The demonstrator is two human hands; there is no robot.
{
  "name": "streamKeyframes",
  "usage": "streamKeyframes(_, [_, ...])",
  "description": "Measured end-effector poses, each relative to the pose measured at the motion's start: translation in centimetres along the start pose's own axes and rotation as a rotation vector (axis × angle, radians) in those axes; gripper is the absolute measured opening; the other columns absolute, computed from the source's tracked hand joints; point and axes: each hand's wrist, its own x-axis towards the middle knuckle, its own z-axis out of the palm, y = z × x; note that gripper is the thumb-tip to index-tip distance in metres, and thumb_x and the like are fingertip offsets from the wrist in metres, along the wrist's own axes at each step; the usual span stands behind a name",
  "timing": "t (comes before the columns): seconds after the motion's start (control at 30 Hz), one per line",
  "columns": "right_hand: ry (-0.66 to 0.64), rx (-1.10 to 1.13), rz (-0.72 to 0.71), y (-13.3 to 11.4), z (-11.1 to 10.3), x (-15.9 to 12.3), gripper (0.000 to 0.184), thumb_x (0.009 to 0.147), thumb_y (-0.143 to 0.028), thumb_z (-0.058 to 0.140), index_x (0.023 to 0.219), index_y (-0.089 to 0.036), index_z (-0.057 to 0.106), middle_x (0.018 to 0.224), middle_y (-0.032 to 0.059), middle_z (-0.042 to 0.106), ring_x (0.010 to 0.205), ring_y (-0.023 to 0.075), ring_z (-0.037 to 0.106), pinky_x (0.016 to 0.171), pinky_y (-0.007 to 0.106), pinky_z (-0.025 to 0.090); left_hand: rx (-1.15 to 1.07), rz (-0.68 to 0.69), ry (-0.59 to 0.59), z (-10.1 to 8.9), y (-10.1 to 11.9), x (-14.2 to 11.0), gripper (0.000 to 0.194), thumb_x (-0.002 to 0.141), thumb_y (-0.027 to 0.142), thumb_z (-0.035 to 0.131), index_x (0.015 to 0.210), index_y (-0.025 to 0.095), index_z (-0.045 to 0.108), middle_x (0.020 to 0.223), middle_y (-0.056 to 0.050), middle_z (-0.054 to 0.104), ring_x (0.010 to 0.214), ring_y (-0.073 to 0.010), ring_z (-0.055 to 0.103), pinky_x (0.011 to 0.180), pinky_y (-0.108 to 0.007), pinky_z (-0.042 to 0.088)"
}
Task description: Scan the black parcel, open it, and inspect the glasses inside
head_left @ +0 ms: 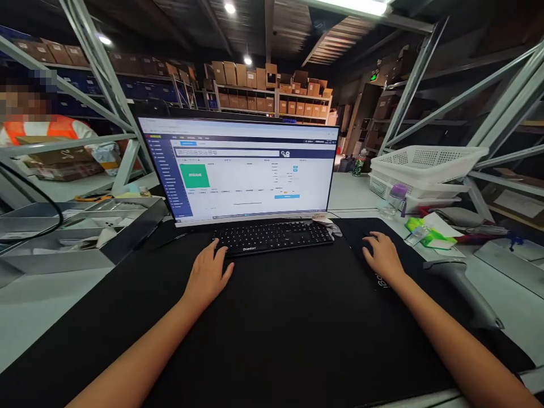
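My left hand (210, 272) rests on the black desk mat (272, 328) at the left front corner of the black keyboard (274, 235), fingers loosely bent and touching the keyboard's edge, holding nothing. My right hand (382, 254) lies curled over a black mouse (368, 245) to the right of the keyboard. A wide monitor (240, 167) stands behind the keyboard and shows a web page with a green square.
A grey handheld scanner (463, 286) lies at the mat's right edge. White mesh baskets (425, 170) are stacked at the right, with a small bottle (395, 199) and green packets (429, 235) in front. A grey metal tray (76, 232) sits left. A person in orange (42, 127) is behind the rack.
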Motion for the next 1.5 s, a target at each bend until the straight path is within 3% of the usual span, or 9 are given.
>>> streamKeyframes(0.13, [-0.113, 0.124, -0.018, -0.7, 0.6, 2.3, 0.026, 0.091, -0.021, 0.057, 0.112, -0.015, 0.07, 0.127, 0.0159, 0.061, 0.122, 0.0312, 0.055, 0.108, 0.05, 0.044, -0.018, -0.002, -0.056, 0.6, -0.1, -0.1, 0.045, 0.097, 0.038, 0.045, 0.13, 0.01, 0.055, 0.146, -0.027, 0.048, 0.135, -0.0413, 0.051, 0.11, -0.058, 0.049])
streamKeyframes(0.27, [-0.161, 0.294, 0.002, -2.2, 2.2, 5.2, 0.029, 0.1, -0.037, 0.063, 0.119, -0.016, 0.066, 0.125, 0.0107, 0.063, 0.114, 0.0232, 0.061, 0.104, 0.046, 0.05, -0.052, -0.018, -0.066, 0.9, 0.0, -0.1, 0.044, 0.096, 0.038, 0.045, 0.13, 0.012, 0.055, 0.146, -0.026, 0.048, 0.137, -0.0409, 0.05, 0.11, -0.059, 0.048])
streamKeyframes(0.53, [0.097, 0.615, 0.339, -2.3, 3.2, 10.0, 0.034, 0.098, -0.045, 0.065, 0.106, -0.012, 0.066, 0.096, 0.0045, 0.066, 0.082, 0.0164, 0.064, 0.078, 0.033, 0.056, -0.091, -0.07, -0.128, 0.0, 0.6, -0.3, 0.042, 0.095, 0.034, 0.05, 0.129, 0.011, 0.058, 0.145, -0.024, 0.05, 0.136, -0.039, 0.052, 0.111, -0.056, 0.05])
streamKeyframes(0.7, [0.369, 0.8, 0.52, 0.8, 0.4, 11.5, 0.039, 0.081, -0.043, 0.07, 0.108, -0.014, 0.07, 0.088, 0.0081, 0.068, 0.067, 0.0188, 0.056, 0.065, 0.035, 0.049, -0.117, -0.092, -0.149, -0.1, 0.9, -0.3, 0.041, 0.094, 0.032, 0.053, 0.13, 0.012, 0.057, 0.147, -0.023, 0.049, 0.137, -0.0373, 0.051, 0.113, -0.055, 0.048])
streamKeyframes(0.8, [0.444, 0.869, 0.452, 2.1, -3.0, 11.6, 0.044, 0.074, -0.04, 0.073, 0.109, -0.013, 0.073, 0.098, 0.0114, 0.07, 0.073, 0.0201, 0.059, 0.069, 0.037, 0.05, -0.128, -0.092, -0.157, 0.1, 0.8, -0.2, 0.043, 0.094, 0.033, 0.052, 0.131, 0.011, 0.057, 0.149, -0.023, 0.047, 0.138, -0.0377, 0.05, 0.114, -0.055, 0.046])
streamKeyframes(0.97, [0.564, 0.799, 0.35, 2.3, -8.1, 11.2, 0.032, 0.084, -0.031, 0.069, 0.109, -0.013, 0.074, 0.095, 0.0084, 0.067, 0.082, 0.0172, 0.058, 0.081, 0.033, 0.047, -0.117, -0.037, -0.137, 0.6, 0.3, 0.0, 0.047, 0.097, 0.038, 0.045, 0.131, 0.007, 0.056, 0.146, -0.026, 0.048, 0.137, -0.0391, 0.049, 0.114, -0.056, 0.045])
streamKeyframes(1.13, [0.247, 0.911, 0.418, 1.2, -9.9, 9.5, 0.022, 0.077, -0.019, 0.07, 0.097, -0.013, 0.076, 0.081, 0.004, 0.066, 0.064, 0.0109, 0.052, 0.06, 0.024, 0.041, -0.096, 0.014, -0.135, 1.0, -0.2, 0.1, 0.053, 0.1, 0.045, 0.038, 0.131, 0.006, 0.055, 0.147, -0.027, 0.046, 0.138, -0.0406, 0.047, 0.115, -0.057, 0.043])
streamKeyframes(1.4, [-0.232, 0.819, 0.384, 0.2, -11.7, 6.9, 0.024, 0.074, -0.027, 0.077, 0.093, -0.013, 0.079, 0.073, 0.0029, 0.066, 0.06, 0.0104, 0.049, 0.05, 0.019, 0.035, -0.055, 0.072, -0.136, 0.1, 0.5, 0.6, 0.052, 0.099, 0.043, 0.039, 0.13, 0.004, 0.056, 0.146, -0.028, 0.047, 0.136, -0.0417, 0.048, 0.114, -0.057, 0.044])
streamKeyframes(1.5, [-0.265, 0.85, 0.326, -1.2, -12.1, 7.1, 0.037, 0.072, -0.033, 0.082, 0.103, -0.013, 0.08, 0.077, 0.0041, 0.066, 0.064, 0.011, 0.051, 0.054, 0.021, 0.038, -0.043, 0.075, -0.157, -1.1, 1.1, 0.1, 0.047, 0.097, 0.039, 0.045, 0.13, 0.007, 0.057, 0.145, -0.027, 0.048, 0.135, -0.0405, 0.05, 0.114, -0.057, 0.044])
